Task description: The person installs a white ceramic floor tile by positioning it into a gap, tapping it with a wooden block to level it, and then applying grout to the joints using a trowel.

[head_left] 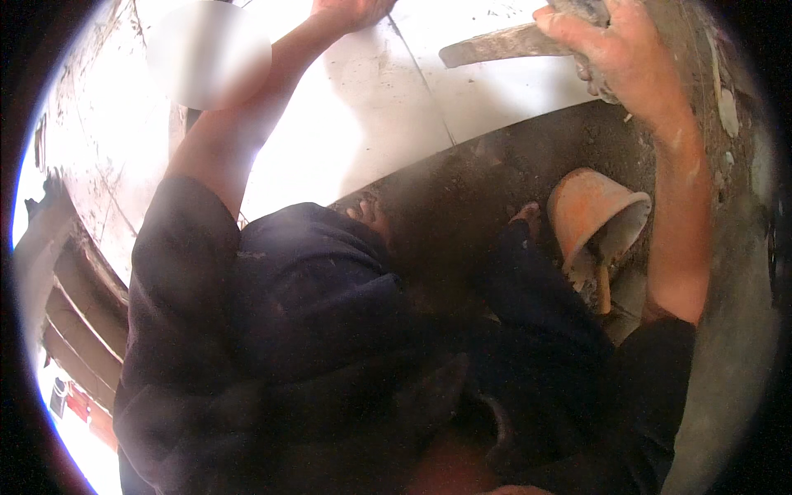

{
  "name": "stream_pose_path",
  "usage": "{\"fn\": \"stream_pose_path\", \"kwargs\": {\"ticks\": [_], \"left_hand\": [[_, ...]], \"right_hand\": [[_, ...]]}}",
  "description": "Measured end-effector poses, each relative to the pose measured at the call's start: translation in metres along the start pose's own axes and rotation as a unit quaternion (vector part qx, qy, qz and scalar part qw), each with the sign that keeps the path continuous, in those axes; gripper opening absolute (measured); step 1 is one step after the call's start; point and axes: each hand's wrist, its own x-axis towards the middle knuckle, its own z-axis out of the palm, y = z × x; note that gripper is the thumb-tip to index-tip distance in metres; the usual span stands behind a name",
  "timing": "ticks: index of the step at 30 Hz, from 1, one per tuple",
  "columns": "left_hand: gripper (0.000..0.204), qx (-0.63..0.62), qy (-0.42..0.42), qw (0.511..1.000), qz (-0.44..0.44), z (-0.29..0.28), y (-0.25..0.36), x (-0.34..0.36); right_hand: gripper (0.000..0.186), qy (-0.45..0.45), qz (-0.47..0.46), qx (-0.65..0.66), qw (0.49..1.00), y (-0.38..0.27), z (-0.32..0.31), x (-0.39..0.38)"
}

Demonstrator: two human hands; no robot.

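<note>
My right hand (631,62), dusted with grey, is closed around a dirty tool with a flat, wooden-looking handle (503,46) that points left over the white tiles. Its other end is a grey, crusted part at the top edge; I cannot make out its kind. Farther left, my left hand (355,10) is at the top edge over the pale tiles (388,115). Most of its fingers are cut off by the frame, so what they do is hidden.
An orange, mortar-stained bucket (590,206) lies tilted by my right forearm, a wooden stick-like handle (604,289) at its mouth. Dark dirt (495,173) borders the tiles, with my bare feet (371,216) on it. A rough grey wall-like surface (730,330) runs along the right.
</note>
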Motion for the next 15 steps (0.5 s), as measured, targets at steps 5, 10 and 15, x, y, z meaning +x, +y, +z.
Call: {"fn": "stream_pose_path", "kwargs": {"ticks": [5, 10, 15], "left_hand": [[0.097, -0.032, 0.021, 0.998, 0.053, 0.029, 0.017, 0.03], [0.095, 0.028, 0.008, 0.993, 0.116, 0.053, -0.037, 0.03], [0.09, 0.028, -0.023, 0.999, 0.009, -0.004, -0.026, 0.042]], "right_hand": [[0.059, -0.031, -0.082, 0.016, 0.996, 0.087, -0.014, -0.022], [0.053, -0.088, -0.041, 0.083, 0.992, 0.093, 0.0, -0.059], [0.038, -0.038, -0.059, 0.088, 0.994, 0.097, -0.001, -0.08]]}}
